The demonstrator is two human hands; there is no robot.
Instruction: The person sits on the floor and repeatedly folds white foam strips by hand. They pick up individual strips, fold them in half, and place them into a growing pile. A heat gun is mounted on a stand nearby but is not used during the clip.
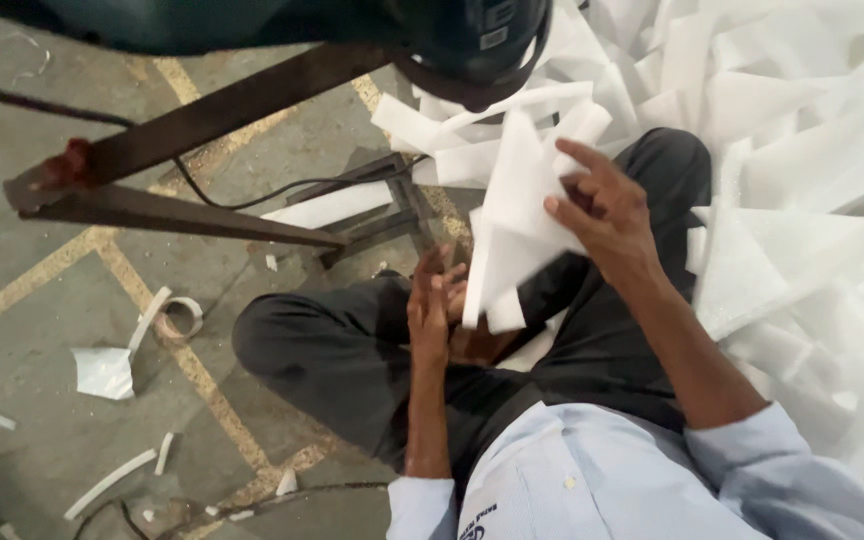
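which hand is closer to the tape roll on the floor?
Left. The left hand grips the lower edge of the white foam sheets, with the tape roll off to its left on the floor. The right hand holds the sheets higher up, farther away.

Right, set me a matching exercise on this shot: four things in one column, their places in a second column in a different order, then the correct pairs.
Things
1. stack of white foam sheets
2. roll of pale tape
3. heap of white foam offcuts
4. black cable

Places
A. lying on the grey floor at the left, beside a torn white scrap
B. held between the left hand and right hand
C. trailing across the floor under the rusty metal frame
D. piled along the right side

Pairs: 1-B, 2-A, 3-D, 4-C
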